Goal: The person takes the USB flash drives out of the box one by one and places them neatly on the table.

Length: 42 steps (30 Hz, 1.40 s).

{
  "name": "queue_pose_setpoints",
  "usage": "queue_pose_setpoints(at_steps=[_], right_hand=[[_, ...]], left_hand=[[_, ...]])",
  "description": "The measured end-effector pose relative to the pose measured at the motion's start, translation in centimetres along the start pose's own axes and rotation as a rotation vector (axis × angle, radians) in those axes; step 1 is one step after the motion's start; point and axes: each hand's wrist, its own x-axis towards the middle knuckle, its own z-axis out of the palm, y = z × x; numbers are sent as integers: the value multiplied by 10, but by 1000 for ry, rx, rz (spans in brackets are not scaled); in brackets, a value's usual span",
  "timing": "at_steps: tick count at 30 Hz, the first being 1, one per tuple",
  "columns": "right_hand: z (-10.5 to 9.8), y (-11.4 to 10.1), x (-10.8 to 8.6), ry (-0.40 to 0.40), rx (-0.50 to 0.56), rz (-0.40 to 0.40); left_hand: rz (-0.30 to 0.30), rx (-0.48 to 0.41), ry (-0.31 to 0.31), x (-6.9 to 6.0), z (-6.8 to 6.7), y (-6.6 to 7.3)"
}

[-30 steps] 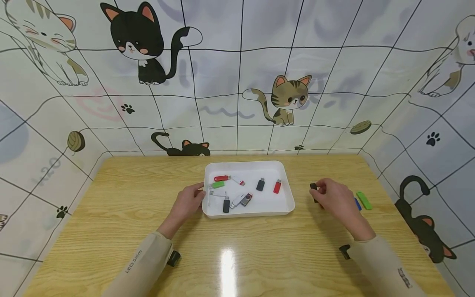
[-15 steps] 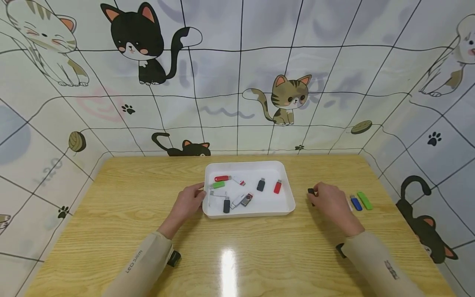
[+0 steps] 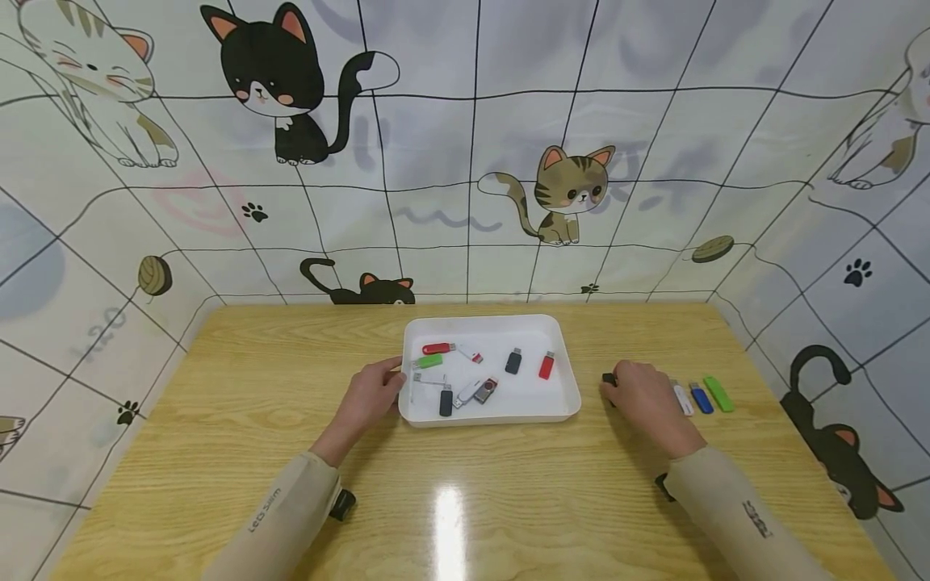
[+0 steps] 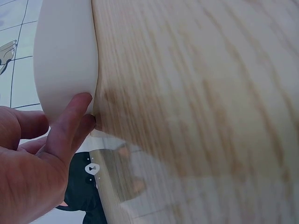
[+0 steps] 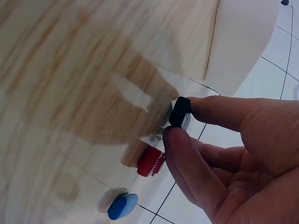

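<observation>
A white tray (image 3: pixel 496 413) lies on the table with several USB sticks in it, among them a red one (image 3: pixel 437 349), a green one (image 3: pixel 429 361) and a dark one (image 3: pixel 513 361). My left hand (image 3: pixel 369 394) grips the tray's left edge, its fingers (image 4: pixel 70 116) against the outer wall. To the right of the tray, my right hand (image 3: pixel 643 403) pinches a black USB stick (image 5: pixel 180 112) between thumb and index finger, low over the table. Beside that hand lie a white USB stick (image 3: pixel 681 399), a blue one (image 3: pixel 701 399) and a green one (image 3: pixel 718 394). The hand partly hides this row.
The wooden table (image 3: pixel 523 492) meets cat-patterned walls (image 3: pixel 465 202) at the back and both sides. In the right wrist view, a red piece (image 5: pixel 151 162) and a blue one (image 5: pixel 123 206) sit close to the fingers.
My right hand has shifted slightly left and down with the black USB stick, uncovering the white and blue sticks in the row. My left hand and the tray stay put.
</observation>
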Motion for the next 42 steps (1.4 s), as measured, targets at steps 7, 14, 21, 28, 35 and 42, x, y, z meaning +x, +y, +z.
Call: queue_pose_setpoints(at_steps=[7, 14, 21, 28, 35, 42], right_hand=[[1, -1, -1, -3, -22, -11], [1, -2, 0, 24, -63, -29], [1, -5, -2, 97, -84, -51], [-9, -26, -4, 154, -47, -50], [-10, -56, 3, 191, -9, -116], [-2, -84, 18, 123, -42, -148]], left_hand=[[1, 0, -4, 0, 0, 1], [7, 1, -2, 0, 0, 1], [11, -6, -1, -1, -1, 1], [-1, -1, -4, 0, 0, 1], [-3, 6, -1, 0, 0, 1], [-6, 15, -3, 0, -1, 2]])
